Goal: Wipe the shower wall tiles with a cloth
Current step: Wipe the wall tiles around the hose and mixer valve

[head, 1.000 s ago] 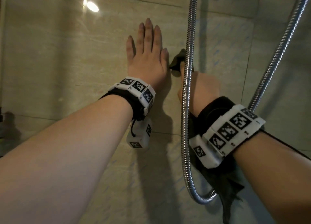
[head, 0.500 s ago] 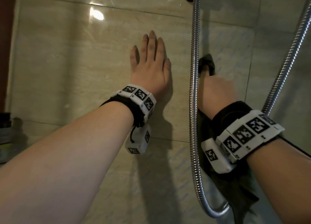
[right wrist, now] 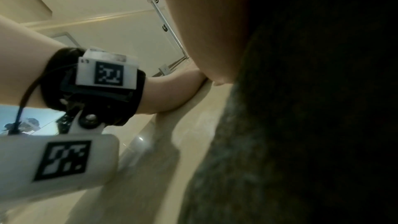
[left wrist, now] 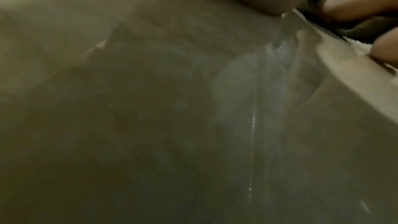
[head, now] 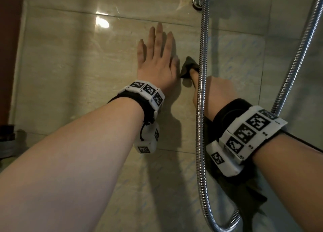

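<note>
glossy beige tiled wall (head: 73,66) with thin grout lines. a lamp's reflection (head: 102,23) glares upper left of the chrome shower hose (head: 201,92), whose wall fitting (head: 197,2) sits at its top. a dark reddish strip (head: 8,48) lies far left of the hose.

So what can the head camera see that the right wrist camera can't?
Only the head view shows the left hand flat on the tiled wall, the right hand holding the dark cloth, and the whole looping shower hose. Only the right wrist view shows the cloth's fuzzy surface close up. Both show the cloth, the hose, the left wristband and beige tiles.
</note>
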`<action>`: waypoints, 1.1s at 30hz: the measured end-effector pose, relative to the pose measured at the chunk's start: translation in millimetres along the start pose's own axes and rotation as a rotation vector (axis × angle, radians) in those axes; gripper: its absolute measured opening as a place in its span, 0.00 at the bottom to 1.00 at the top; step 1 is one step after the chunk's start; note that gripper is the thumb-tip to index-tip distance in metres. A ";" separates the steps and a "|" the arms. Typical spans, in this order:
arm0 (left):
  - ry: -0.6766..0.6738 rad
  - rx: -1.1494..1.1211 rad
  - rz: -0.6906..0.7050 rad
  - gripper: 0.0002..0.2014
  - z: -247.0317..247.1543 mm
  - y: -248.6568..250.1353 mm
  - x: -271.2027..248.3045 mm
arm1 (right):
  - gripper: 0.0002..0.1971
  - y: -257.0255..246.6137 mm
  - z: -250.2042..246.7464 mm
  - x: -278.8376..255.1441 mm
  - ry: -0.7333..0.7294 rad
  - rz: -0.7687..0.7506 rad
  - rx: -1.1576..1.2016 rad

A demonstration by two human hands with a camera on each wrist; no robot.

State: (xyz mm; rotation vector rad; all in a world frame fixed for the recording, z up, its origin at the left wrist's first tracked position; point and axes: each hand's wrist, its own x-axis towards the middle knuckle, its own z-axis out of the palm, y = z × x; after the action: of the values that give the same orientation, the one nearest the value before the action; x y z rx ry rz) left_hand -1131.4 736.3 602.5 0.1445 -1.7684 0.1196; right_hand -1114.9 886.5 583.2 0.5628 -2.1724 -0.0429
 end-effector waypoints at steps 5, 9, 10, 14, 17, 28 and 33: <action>-0.029 0.009 -0.001 0.29 2.5 -1.0 3.5 | 0.19 10.1 -4.3 11.8 0.027 0.072 0.069; -0.017 0.001 0.005 0.29 2.4 -0.7 3.2 | 0.21 13.0 1.7 3.8 0.036 0.110 0.036; -0.018 0.003 0.005 0.29 2.2 -0.4 2.9 | 0.21 11.9 4.0 1.0 0.017 0.110 0.048; -0.040 0.032 0.024 0.29 -4.1 2.2 2.9 | 0.17 0.9 8.1 -10.0 -0.021 0.122 0.178; -0.044 0.094 0.054 0.28 -11.0 1.1 6.2 | 0.18 -10.9 8.6 -7.9 0.005 0.025 0.104; 0.033 0.142 -0.004 0.27 -13.4 12.5 26.7 | 0.22 20.0 -11.7 30.2 0.067 0.115 -0.040; -0.024 -0.014 -0.023 0.27 -8.4 12.5 25.9 | 0.28 22.7 -7.3 20.1 0.016 0.184 0.018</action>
State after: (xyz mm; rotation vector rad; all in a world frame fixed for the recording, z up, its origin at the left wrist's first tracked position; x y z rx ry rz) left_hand -1130.4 749.2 629.5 0.1568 -1.7906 0.0888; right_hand -1128.3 899.9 607.9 0.3700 -2.2016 0.0806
